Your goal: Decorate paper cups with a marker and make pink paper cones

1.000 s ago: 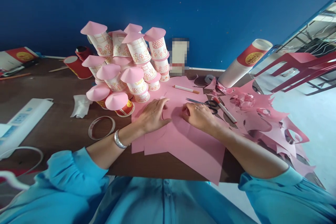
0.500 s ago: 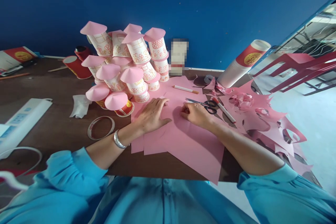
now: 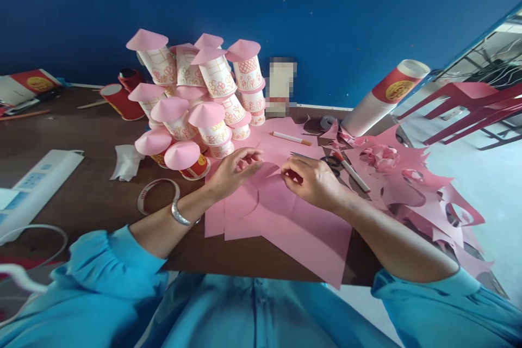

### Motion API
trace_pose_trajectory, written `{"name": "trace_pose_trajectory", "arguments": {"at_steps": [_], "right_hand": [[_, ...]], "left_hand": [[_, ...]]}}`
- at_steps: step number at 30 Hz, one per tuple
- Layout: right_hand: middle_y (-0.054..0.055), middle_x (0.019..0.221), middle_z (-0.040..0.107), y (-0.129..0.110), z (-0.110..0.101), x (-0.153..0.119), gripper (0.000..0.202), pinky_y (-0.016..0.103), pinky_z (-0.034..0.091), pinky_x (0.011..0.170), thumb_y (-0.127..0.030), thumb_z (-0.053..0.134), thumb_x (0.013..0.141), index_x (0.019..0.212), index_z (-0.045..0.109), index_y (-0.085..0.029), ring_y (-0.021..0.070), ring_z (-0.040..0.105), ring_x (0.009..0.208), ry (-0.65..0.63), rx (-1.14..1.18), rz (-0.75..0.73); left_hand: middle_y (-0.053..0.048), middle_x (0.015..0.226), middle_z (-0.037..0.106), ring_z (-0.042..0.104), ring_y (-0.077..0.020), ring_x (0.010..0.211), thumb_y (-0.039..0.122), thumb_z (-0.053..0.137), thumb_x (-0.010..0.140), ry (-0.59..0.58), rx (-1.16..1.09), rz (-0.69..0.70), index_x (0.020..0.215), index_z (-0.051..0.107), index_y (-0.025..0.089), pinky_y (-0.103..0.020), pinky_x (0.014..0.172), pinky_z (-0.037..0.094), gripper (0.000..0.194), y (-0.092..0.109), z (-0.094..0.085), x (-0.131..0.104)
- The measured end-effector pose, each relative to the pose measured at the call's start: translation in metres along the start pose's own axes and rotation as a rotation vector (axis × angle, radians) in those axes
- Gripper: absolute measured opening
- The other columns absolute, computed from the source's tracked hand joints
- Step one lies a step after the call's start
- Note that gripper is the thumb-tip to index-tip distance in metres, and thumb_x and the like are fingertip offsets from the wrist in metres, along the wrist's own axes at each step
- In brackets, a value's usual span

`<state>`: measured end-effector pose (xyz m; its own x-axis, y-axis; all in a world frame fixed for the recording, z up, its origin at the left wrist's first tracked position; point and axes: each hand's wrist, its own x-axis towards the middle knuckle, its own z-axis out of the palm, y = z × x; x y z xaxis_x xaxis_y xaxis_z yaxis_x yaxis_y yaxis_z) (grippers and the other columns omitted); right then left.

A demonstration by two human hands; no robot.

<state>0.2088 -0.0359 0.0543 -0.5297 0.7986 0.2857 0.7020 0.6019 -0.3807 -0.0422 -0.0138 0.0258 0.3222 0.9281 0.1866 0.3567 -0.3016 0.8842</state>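
Note:
My left hand is raised a little over the pink paper sheets, its fingers half curled and apart from the thumb. A silver bracelet is on that wrist. Opposite it, my right hand is closed in a pinch, seemingly on the edge of a curved pink piece of paper; its pink blends with the sheets below, so the full outline is hard to make out. Scissors with black handles lie partly hidden behind my right hand. A red-capped marker lies beside them, and an orange-tipped marker farther back.
Stacked paper cups with pink cone tops stand at the back left. Pink paper scraps heap up at the right, below a leaning cup stack. A paper ring and a white power strip lie left.
My left hand has lifted from lying flat on the paper, and its fingers have curled. My right hand has turned and its pinch shows more plainly. A curved paper edge now shows between the hands.

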Motion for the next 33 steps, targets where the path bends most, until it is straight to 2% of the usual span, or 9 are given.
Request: {"name": "trace_pose_trajectory", "arguments": {"at_steps": [4,7,9,12,17,20,24,28,33], "right_hand": [[0.004,0.079,0.069,-0.001,0.003,-0.003,0.018,0.029,0.039,0.062,-0.018,0.053,0.099,0.089,0.067,-0.022,0.0165,0.06,0.068,0.108,-0.063,-0.149],[0.004,0.085,0.071,-0.003,0.005,-0.003,0.015,0.029,0.045,0.064,-0.021,0.056,0.103,0.092,0.068,-0.022,0.0164,0.063,0.072,0.188,0.059,-0.147],[0.006,0.098,0.074,-0.002,0.008,-0.001,0.009,0.03,0.053,0.071,-0.03,0.064,0.102,0.102,0.069,-0.023,0.0181,0.068,0.083,0.194,0.248,-0.053],[0.009,0.114,0.075,0.002,0.016,0.003,0.037,0.037,0.06,0.086,-0.053,0.079,0.091,0.112,0.07,-0.024,0.0231,0.071,0.1,0.148,0.567,0.165],[0.005,0.091,0.074,0.006,0.029,0.01,0.051,0.036,0.057,0.077,-0.07,0.085,0.076,0.087,0.072,-0.021,0.0202,0.068,0.081,0.032,0.871,0.424],[0.003,0.083,0.071,0.003,0.028,0.01,0.049,0.034,0.054,0.073,-0.068,0.086,0.076,0.079,0.07,-0.021,0.0182,0.063,0.077,0.07,0.923,0.423],[0.004,0.088,0.071,-0.005,0.023,0.009,0.046,0.034,0.054,0.077,-0.065,0.084,0.082,0.076,0.069,-0.022,0.0188,0.064,0.082,0.117,0.937,0.334],[0.006,0.096,0.07,-0.011,0.024,0.01,0.047,0.036,0.056,0.079,-0.066,0.079,0.087,0.075,0.067,-0.022,0.0195,0.065,0.086,0.124,0.899,0.275],[0.005,0.092,0.065,-0.01,0.031,0.011,0.052,0.034,0.053,0.073,-0.068,0.079,0.084,0.07,0.061,-0.022,0.0177,0.059,0.081,0.129,0.832,0.301]], "left_hand": [[-0.005,0.088,0.076,0.063,-0.0151,0.077,0.047,0.072,0.092,-0.061,-0.091,-0.062,0.086,0.077,0.017,-0.029,0.07,0.046,0.031,0.009,0.0,-0.001],[-0.003,0.079,0.071,0.056,-0.0138,0.072,0.047,0.074,0.089,-0.073,-0.167,-0.125,0.079,0.074,0.015,-0.028,0.068,0.043,0.033,0.015,0.002,-0.002],[-0.001,0.072,0.064,0.051,-0.0121,0.067,0.047,0.075,0.086,-0.053,-0.221,-0.155,0.075,0.071,0.015,-0.027,0.064,0.039,0.034,0.018,0.003,-0.002],[0.003,0.066,0.053,0.041,-0.0099,0.062,0.047,0.075,0.085,0.011,-0.307,-0.189,0.072,0.065,0.016,-0.026,0.061,0.034,0.035,0.018,0.003,-0.002],[0.004,0.067,0.049,0.039,-0.0094,0.064,0.049,0.077,0.081,0.085,-0.436,-0.244,0.072,0.059,0.017,-0.025,0.062,0.031,0.038,0.016,0.002,-0.004],[0.005,0.064,0.046,0.037,-0.0088,0.062,0.049,0.077,0.081,0.06,-0.448,-0.251,0.068,0.056,0.017,-0.025,0.059,0.029,0.039,0.015,0.001,-0.005],[0.005,0.061,0.046,0.035,-0.0085,0.058,0.047,0.074,0.081,0.005,-0.395,-0.261,0.067,0.057,0.018,-0.025,0.055,0.026,0.037,0.016,0.002,-0.005],[0.004,0.06,0.049,0.04,-0.0093,0.058,0.046,0.073,0.08,-0.081,-0.352,-0.292,0.068,0.063,0.017,-0.024,0.054,0.029,0.033,0.018,0.004,-0.005],[0.0,0.067,0.06,0.051,-0.0122,0.064,0.043,0.069,0.081,-0.173,-0.329,-0.269,0.071,0.066,0.017,-0.026,0.06,0.039,0.029,0.021,0.006,-0.006]]}}
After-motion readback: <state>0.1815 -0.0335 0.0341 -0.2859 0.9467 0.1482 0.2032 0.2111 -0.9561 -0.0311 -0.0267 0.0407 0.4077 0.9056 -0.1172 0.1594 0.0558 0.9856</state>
